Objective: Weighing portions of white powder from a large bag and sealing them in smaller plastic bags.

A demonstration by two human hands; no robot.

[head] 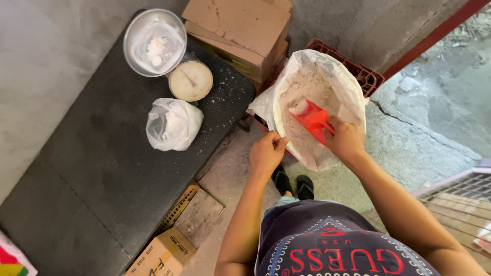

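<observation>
Right hand: the right hand [347,139] reaches down into the sack [353,89], arm stretched forward, fingers wrapped tight around the handle of the red scoop [313,120].
Scoop: it lies inside the sack's mouth, blade pointing away from the person, partly dug into the pale powder [302,94].
Left hand: the left hand [267,152] is at the sack's near rim, wrist bent, fingers pinched on the plastic edge, holding the mouth open.
Sack: white, open, standing in a red crate [369,76].
Left of the sack: a dial scale [190,80] with a metal bowl [134,30], and a tied plastic bag [173,124], all on a dark mat [102,168].
Behind the sack: cardboard boxes [240,25].
</observation>
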